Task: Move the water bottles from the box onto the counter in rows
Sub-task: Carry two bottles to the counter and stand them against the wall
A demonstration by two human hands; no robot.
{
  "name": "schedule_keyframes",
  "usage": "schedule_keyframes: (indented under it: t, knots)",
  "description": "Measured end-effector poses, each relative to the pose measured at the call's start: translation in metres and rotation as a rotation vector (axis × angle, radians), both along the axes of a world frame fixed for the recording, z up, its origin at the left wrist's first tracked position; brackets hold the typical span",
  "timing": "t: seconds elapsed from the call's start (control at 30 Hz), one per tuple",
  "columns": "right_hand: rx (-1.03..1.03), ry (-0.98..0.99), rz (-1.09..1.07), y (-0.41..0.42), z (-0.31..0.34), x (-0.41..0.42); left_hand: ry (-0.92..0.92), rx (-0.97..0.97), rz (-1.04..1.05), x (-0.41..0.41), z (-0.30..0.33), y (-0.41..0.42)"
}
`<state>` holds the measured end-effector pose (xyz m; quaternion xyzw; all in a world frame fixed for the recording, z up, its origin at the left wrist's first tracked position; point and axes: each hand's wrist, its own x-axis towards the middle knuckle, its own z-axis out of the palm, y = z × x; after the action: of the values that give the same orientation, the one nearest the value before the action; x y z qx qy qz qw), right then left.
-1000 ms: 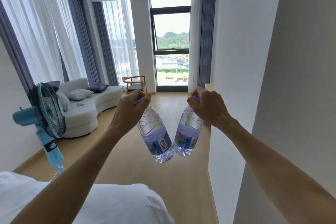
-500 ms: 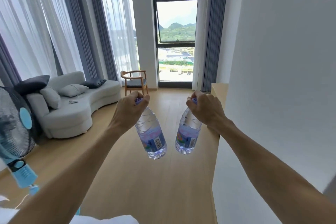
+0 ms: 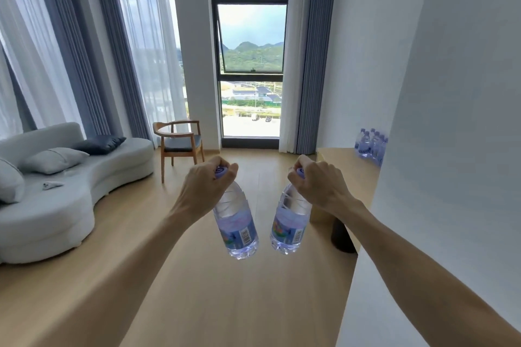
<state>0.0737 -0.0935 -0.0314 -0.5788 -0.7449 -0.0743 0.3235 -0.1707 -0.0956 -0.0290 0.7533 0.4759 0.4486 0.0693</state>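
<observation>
Head view: 2 full water bottles carried in mid-air toward the counter (image 3: 346, 166), left bottle (image 3: 236, 222) in left hand (image 3: 207, 186), right bottle (image 3: 290, 222) in right hand (image 3: 318, 183), fingers clenched around caps; likely heavy, thin-walled, best gripped at neck.

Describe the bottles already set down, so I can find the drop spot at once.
Start at the tall window and go right, past the grey curtain, to the wooden counter along the white wall. The group of bottles stands on its far end, half hidden by the wall's edge; unlike the two carried ones, no hand holds them.
</observation>
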Motion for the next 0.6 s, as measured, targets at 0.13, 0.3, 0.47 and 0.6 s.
schedule_keyframes:
  t: [0.13, 0.3, 0.47, 0.6]
  knots:
    - [-0.019, 0.071, -0.028, 0.076, 0.000, 0.010, -0.002, 0.005, -0.015, 0.010, -0.001, 0.085]
    - [-0.019, 0.123, -0.027, 0.179, -0.011, 0.027, 0.001, -0.002, -0.036, 0.025, -0.011, 0.193]
    - [-0.029, 0.126, -0.036, 0.295, -0.022, 0.052, 0.026, 0.007, -0.044, 0.048, -0.019, 0.308]
    - [-0.029, 0.115, -0.042, 0.386, -0.024, 0.074, 0.033, -0.024, -0.063, 0.070, -0.018, 0.396]
